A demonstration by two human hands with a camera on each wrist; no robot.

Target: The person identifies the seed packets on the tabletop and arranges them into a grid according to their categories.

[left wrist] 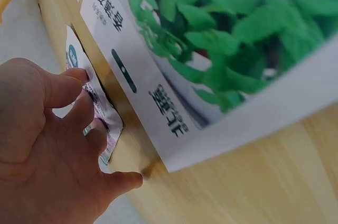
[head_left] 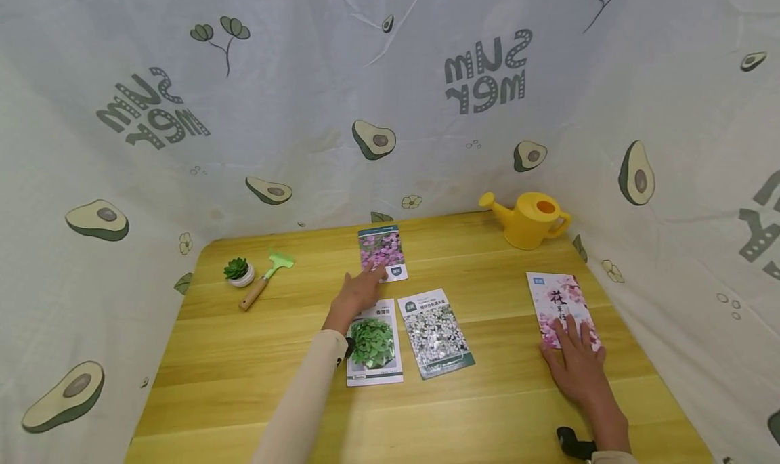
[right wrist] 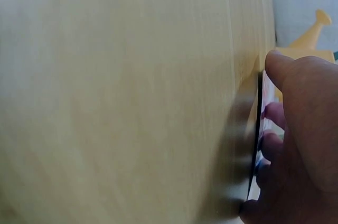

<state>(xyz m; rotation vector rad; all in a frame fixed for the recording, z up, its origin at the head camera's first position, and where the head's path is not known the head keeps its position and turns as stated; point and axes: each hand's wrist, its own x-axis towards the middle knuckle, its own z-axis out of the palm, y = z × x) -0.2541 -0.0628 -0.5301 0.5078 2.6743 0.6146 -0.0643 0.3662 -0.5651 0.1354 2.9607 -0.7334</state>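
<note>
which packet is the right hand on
The pink-blossom packet, farthest right, partly under the right hand; the purple-flower packet, green-leaf packet and white-flower packet lie further left.

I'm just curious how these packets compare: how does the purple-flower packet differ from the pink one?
The purple-flower packet has a dark top band; the pink packet is pale there. The purple one's blue emblem sits at lower right, the pink one's at upper left. Both are printed with flowers.
</note>
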